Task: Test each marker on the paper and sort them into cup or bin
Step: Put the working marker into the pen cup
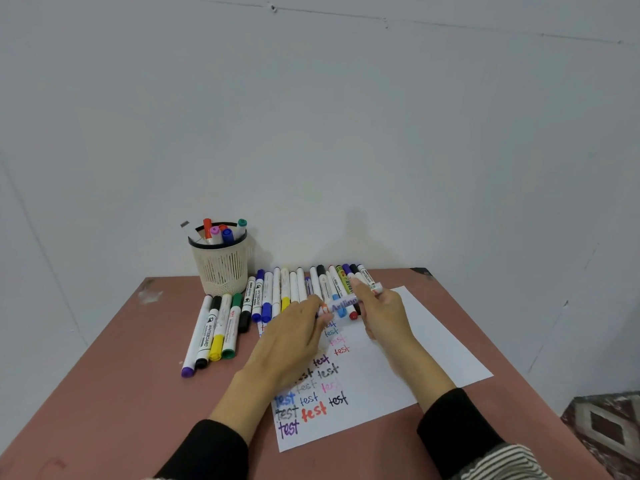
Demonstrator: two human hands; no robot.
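- The marker (341,302) hung crosswise above the paper (374,368), the left hand (294,337) pinching its orange-capped end and the right hand (382,311) curled round the barrel.
- Tugging the cap off sharply could have jerked the tip across the written test words.
- An elbow swing risked scattering the marker row (304,289) or tipping the cup (221,261) on the surface (121,393).

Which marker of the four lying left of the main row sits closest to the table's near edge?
The purple-capped marker, leftmost of that group. Its cap end reaches further toward the camera than the black-, yellow- and green-capped ones beside it.
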